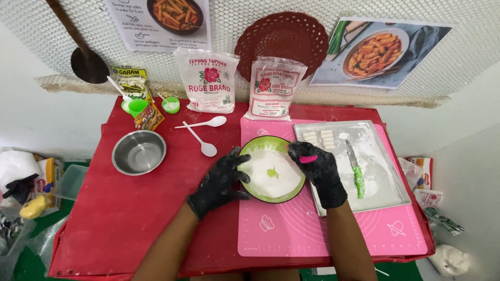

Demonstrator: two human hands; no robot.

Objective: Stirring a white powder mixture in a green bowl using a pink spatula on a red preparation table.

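Head view, all places taken from the green bowl.

Green bowl (272,193): sits on the near-left part of the pink mat (333,229), on the red table (130,208). White flour (260,171) covers its inside; a small green scrap (272,172) lies in the middle of the flour.

Left hand (221,182): black glove, curled against the bowl's left rim, fingers wrapped on the outside wall, steadying it. Nothing else is in its grasp.

Right hand (319,169): black glove, over the bowl's right rim. Fingers pinched closed on a small pink tool (308,158), whose tip pokes out toward the bowl's centre. What sort of tool it is, I cannot tell.

Metal tray (385,177): just right of the bowl, partly under the right wrist, dusted white. Cut white dough pieces (319,138) lie in rows at its far-left corner.

Knife (355,171): green handle, lying on the tray, right of the right hand, not touched.

Steel bowl (138,152): well to the left of the green bowl, on bare table.

White spoons (204,136): two, crossed, left and beyond the green bowl.

Flour bags (239,86): two, standing upright beyond the green bowl against the wall.

Small green cups (151,105): far-left corner, beside a seasoning packet (148,117).
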